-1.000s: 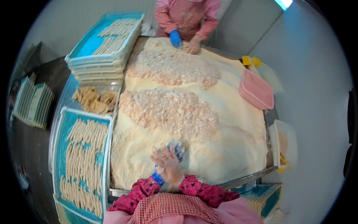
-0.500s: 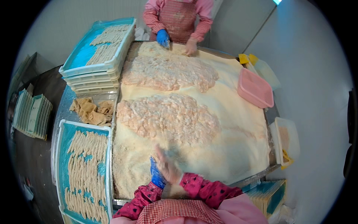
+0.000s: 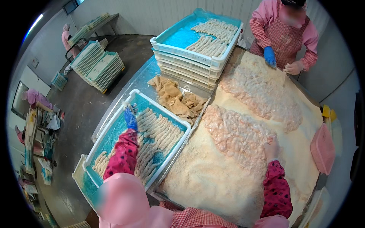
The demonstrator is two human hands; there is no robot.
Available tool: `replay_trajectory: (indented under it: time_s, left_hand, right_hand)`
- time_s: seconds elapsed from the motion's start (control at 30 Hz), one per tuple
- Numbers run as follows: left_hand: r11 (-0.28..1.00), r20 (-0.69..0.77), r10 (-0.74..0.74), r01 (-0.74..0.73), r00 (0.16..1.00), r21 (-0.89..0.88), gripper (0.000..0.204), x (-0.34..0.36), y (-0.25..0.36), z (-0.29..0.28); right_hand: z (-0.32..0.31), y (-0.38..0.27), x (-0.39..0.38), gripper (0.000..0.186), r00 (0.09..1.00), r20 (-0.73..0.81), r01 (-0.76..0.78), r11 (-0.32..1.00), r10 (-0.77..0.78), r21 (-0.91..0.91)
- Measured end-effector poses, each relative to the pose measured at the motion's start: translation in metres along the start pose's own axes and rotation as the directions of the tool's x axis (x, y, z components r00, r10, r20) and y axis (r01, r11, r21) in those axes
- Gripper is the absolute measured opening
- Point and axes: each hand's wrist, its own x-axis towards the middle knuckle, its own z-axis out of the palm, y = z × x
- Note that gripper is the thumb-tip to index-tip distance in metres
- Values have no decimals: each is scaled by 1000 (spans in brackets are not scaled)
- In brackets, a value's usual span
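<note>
My left hand (image 3: 130, 118), in a blue glove, reaches over the white tray with a blue liner (image 3: 114, 131) at my left. It holds a breaded strip (image 3: 132, 108) at the far end of the rows of breaded strips (image 3: 157, 133). My right hand (image 3: 271, 149), bare and dusted with crumbs, lies on the near pile of pale raw pieces (image 3: 235, 133), which rests on the bed of breadcrumbs (image 3: 205, 178). Its fingers curl down into the pile, and whether they grip a piece is hidden.
A stack of white trays (image 3: 190, 60) topped with more strips stands at the far side, with brown cloths (image 3: 175, 98) in front. Across the table a person's hands (image 3: 281, 62) work at a second pile (image 3: 258, 89). A pink basket (image 3: 323, 148) sits at the right edge.
Both hands were together in the crumbs near me. My left hand has swung left to the tray, and my right hand has moved forward onto the near pile.
</note>
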Motion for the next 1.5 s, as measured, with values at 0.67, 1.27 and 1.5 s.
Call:
replay_trajectory:
  time_s: [0.67, 1.27, 1.5]
  left_hand:
    - [975, 614, -178, 55, 769, 214, 46, -141, 59, 50]
    - [653, 948, 201, -687, -247, -318, 41, -468, 44, 185]
    - [532, 992, 119, -846, 38, -31, 42, -392, 48, 136]
  right_hand:
    - [-63, -52, -180, 45, 795, 583, 163, 985, -167, 60]
    - [-69, 68, -156, 19, 892, -431, -241, 950, 136, -199]
    - [-89, 55, -158, 19, 900, -209, -322, 907, 382, 270]
